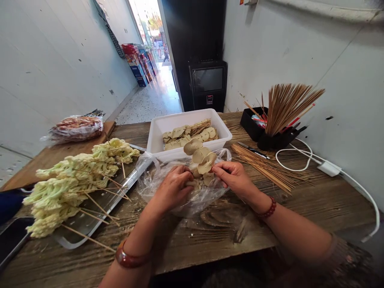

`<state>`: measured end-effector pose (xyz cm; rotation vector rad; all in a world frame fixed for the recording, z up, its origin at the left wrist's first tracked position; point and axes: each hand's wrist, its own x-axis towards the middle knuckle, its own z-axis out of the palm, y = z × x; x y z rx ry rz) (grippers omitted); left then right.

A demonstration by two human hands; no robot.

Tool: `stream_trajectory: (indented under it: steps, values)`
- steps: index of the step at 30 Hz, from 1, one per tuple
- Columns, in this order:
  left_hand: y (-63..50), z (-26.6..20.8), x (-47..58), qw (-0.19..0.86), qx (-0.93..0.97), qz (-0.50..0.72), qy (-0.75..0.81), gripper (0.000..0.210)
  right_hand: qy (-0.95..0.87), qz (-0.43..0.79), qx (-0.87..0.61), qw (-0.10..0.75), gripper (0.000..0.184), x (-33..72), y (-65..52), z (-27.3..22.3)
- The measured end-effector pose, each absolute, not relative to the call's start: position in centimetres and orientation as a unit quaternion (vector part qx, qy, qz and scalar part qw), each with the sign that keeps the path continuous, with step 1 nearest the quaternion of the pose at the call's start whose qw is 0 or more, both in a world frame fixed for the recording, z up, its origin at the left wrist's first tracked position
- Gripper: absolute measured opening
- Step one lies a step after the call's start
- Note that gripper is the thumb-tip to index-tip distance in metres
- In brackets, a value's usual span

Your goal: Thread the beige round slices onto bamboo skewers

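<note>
My right hand [232,176] is closed in a pinch at the lower end of a skewer of thin, round beige slices [200,156]; the stick itself is mostly hidden. The slices overlap and tilt up toward the white tub. My left hand [176,186] has its fingers curled at the mouth of a clear plastic bag [150,180]. Whatever those fingers grip is hidden. More loose slices lie in the bag beneath both hands. Beyond it, the white plastic tub [153,138] holds finished-looking skewers of the same slices [177,134].
At left, skewered cauliflower [75,172] lies on a metal tray [132,180], near a wrapped bundle [76,128] on a wooden board. Loose bamboo sticks [264,168] lie at right, by a black holder [253,126] packed with upright sticks [289,106] and a white cable [357,184].
</note>
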<state>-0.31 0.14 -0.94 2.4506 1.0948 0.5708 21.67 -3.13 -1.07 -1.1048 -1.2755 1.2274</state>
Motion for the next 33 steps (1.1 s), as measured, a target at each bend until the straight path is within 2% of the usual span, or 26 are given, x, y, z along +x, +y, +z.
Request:
stream_trajectory:
  steps: [5, 8, 12, 16, 20, 24, 33]
  values:
    - [0.1, -0.9, -0.2, 0.267, 0.835, 0.252, 0.409, 0.011, -0.532, 0.504, -0.455, 0.505, 0.040, 21.7, -3.0, -1.4]
    - [0.0, -0.6, -0.4, 0.400, 0.735, 0.323, 0.443, 0.006, -0.530, 0.507, -0.454, 0.506, 0.041, 21.6, -3.0, -1.4]
    - [-0.2, 0.0, -0.6, 0.557, 0.555, 0.434, 0.440, 0.023, -0.522, 0.515, -0.461, 0.500, 0.044, 21.6, -3.1, -1.4]
    - [0.0, 0.2, -0.8, 0.560, 0.484, 0.493, 0.458, 0.033, -0.522, 0.520, -0.459, 0.496, 0.043, 21.7, -3.1, -1.6]
    - [0.0, 0.2, -0.9, 0.601, 0.439, 0.494, 0.449, 0.041, -0.518, 0.524, -0.458, 0.497, 0.043, 21.6, -3.2, -1.8]
    - [0.1, 0.4, -1.1, 0.657, 0.356, 0.524, 0.408, 0.031, -0.509, 0.523, -0.468, 0.498, 0.046, 21.5, -3.4, -1.5]
    - [0.4, 0.4, -1.5, 0.653, 0.286, 0.588, 0.381, 0.024, -0.546, 0.536, -0.453, 0.457, 0.045, 20.7, -4.4, -1.3]
